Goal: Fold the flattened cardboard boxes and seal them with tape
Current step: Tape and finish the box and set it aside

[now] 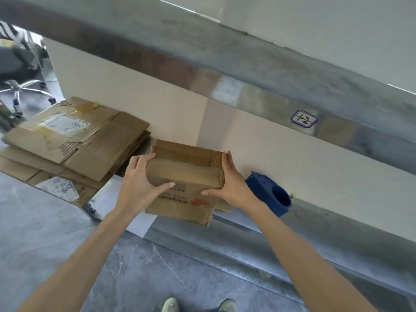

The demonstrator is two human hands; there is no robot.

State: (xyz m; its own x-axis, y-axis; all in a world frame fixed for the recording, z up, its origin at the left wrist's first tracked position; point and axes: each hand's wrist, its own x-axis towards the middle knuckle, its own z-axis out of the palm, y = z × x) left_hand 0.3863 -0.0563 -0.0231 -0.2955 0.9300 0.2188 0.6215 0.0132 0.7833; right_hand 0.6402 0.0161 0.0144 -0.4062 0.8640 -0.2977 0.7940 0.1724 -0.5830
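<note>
Both sides of the box (186,174) are clasped at the table's (292,154) near edge: left hand (139,183), right hand (231,183), fingers (144,157) wrapped round.

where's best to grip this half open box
Hold the box by its two upright end walls, left hand from the left, right hand from the right, thumbs on the front. The top is open and the front's lower flap looks loose, so probably neither gives firm hold.

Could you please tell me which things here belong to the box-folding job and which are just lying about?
Job: box, held by left hand and right hand; stack of flattened boxes.
Lying about: blue part; office chair; label.
</note>
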